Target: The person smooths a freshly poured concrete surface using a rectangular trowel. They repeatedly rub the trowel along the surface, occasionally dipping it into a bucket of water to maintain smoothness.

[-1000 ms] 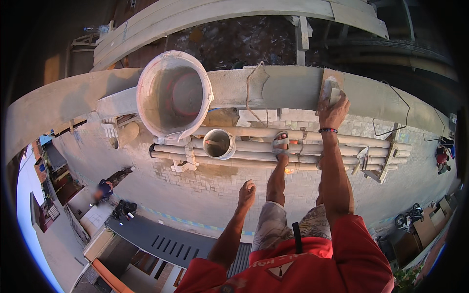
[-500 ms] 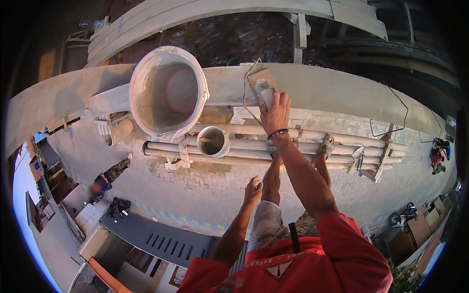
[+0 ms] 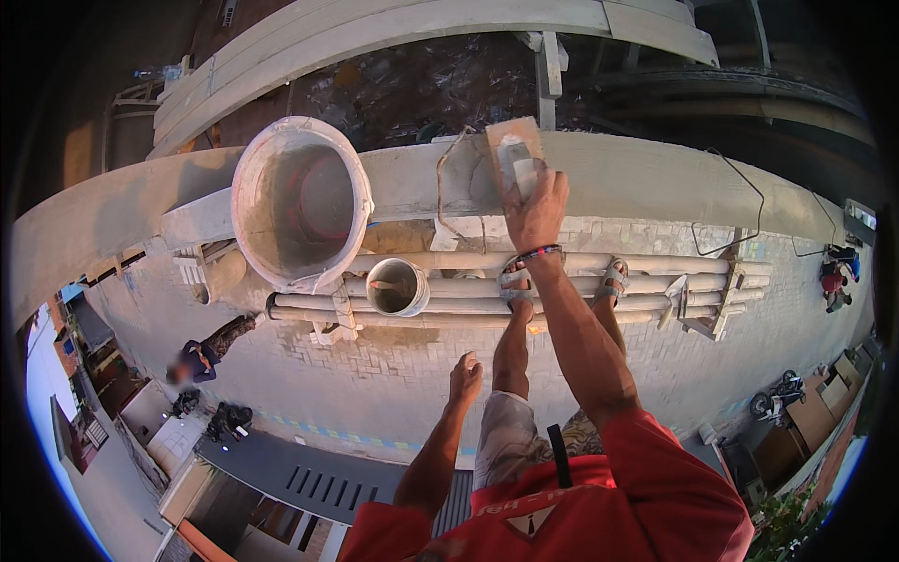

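My right hand point(image 3: 537, 208) grips the pale handle of a plastering float point(image 3: 515, 137). The float's flat brown board lies at the far edge of a grey plastered beam point(image 3: 646, 173), just right of a bent wire clamp point(image 3: 440, 183). Lowered in front of my legs, my left hand point(image 3: 465, 379) hangs with its fingers loosely curled and nothing in them. A large mortar-stained bucket point(image 3: 251, 187) stands on the beam to the left. Below it, a smaller bucket point(image 3: 420, 298) holds a tool that is partly hidden inside.
My sandalled feet point(image 3: 516, 281) stand on scaffold poles point(image 3: 571, 286) high over paved ground. A trowel point(image 3: 676, 298) lies on the poles at right. Further wire clamps point(image 3: 760, 201) hook over the beam. One person point(image 3: 198, 361) is below left, others point(image 3: 840, 270) far right.
My right hand has moved the float rightward and farther away, clear of the wire clamp toward the beam's far edge. My left hand has dropped slightly, its fingers more curled. The view has shifted a little.
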A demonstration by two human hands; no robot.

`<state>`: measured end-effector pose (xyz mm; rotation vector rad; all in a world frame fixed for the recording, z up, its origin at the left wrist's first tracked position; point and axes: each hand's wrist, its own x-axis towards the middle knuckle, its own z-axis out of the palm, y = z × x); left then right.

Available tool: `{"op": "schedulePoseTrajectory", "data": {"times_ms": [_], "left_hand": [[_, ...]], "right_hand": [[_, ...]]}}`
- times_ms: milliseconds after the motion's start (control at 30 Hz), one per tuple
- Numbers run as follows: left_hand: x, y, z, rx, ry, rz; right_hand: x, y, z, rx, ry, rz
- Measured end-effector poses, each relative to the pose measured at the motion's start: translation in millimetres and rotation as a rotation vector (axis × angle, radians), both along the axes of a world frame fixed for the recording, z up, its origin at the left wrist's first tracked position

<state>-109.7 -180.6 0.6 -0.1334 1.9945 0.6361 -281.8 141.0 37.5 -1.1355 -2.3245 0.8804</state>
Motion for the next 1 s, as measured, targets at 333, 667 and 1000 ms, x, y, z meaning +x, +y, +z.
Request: {"op": "schedulePoseTrajectory", "data": {"times_ms": [333,667,1000], "left_hand": [[21.8,34.2,-9.3,0.117,0.018,-0.064],[54.9,60.0,-21.6,0.106,0.231,-0.168],[85.2,74.4,-16.6,-0.033,0.272,-0.074]], "right_hand": [[75.7,124.6,-33.5,0.206,-0.268,-0.194],[40.0,253.1,47.5,-0.168,-0.139,0.401],[-93.4,250.3,-50.5,-1.138,-0.264,0.5]]}}
